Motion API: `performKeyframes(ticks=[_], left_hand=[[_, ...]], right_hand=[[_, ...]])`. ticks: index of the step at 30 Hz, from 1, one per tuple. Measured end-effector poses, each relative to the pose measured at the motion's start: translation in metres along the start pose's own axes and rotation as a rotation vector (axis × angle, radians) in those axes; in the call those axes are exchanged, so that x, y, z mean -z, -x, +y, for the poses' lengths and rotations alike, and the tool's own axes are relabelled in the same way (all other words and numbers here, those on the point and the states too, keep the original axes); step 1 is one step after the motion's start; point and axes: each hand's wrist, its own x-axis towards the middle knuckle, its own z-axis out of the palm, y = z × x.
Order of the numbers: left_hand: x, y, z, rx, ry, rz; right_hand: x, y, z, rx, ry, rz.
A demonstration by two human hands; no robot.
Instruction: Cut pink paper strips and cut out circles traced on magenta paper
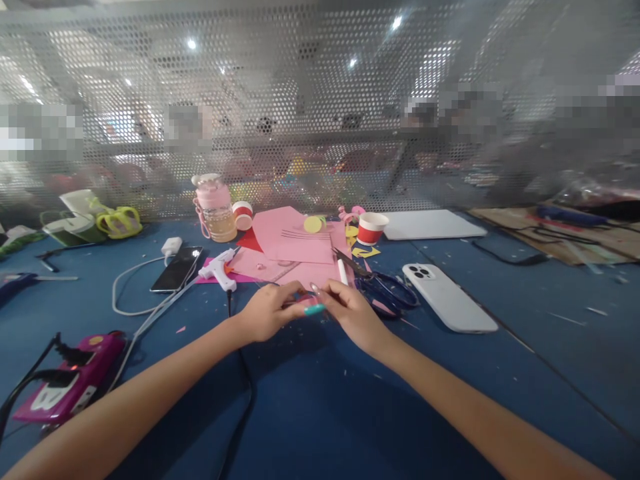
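Observation:
My left hand and my right hand meet at the middle of the blue table, fingertips pinched together around a small pink piece, mostly hidden by the fingers. A long teal nail shows on my left thumb. Just beyond the hands lie pink paper sheets, with a yellow disc on top. Dark-handled scissors rest right of the paper, near a white marker. To the left of the sheets is a white glue gun.
A pink bottle and red-white paper cups stand behind. Phones lie left and right. A magenta power strip sits at the lower left, its cables crossing the table. Perforated metal mesh rises behind.

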Motion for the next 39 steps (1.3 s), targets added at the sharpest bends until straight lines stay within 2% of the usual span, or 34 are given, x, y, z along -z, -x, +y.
performKeyframes(ticks=[3, 9, 17, 21, 26, 30, 36, 39], left_hand=[[-0.0002, -0.0003, 0.0011, 0.001, 0.074, -0.051], [-0.0059, -0.0045, -0.0043, 0.147, 0.244, -0.075], [-0.0062, -0.008, -0.007, 0.267, 0.241, 0.024], [-0.0041, -0.0087, -0.004, 0.254, 0.328, 0.024], [-0.0033, -0.0075, 0.0005, 0.232, 0.382, -0.022], [-0.0045, -0.0066, -0.0019, 0.236, 0.32, 0.001], [-0.0027, -0.007, -0.0044, 0.25, 0.144, 0.045], [-0.0028, -0.0071, -0.0045, 0.265, 0.162, 0.0]], right_hand=[[0.0003, 0.0004, -0.0019, 0.015, 0.021, -0.006], [-0.0013, 0.0014, -0.0035, 0.001, -0.017, 0.002], [-0.0024, 0.0016, -0.0007, -0.004, -0.047, 0.019], [-0.0012, -0.0009, 0.0021, -0.039, -0.108, -0.011], [0.0017, -0.0026, 0.0024, -0.005, -0.131, -0.107], [0.0014, -0.002, 0.0022, 0.011, -0.13, -0.142], [0.002, -0.0015, 0.0016, 0.031, -0.135, -0.108], [0.0023, -0.0016, 0.0007, 0.038, -0.15, -0.107]])
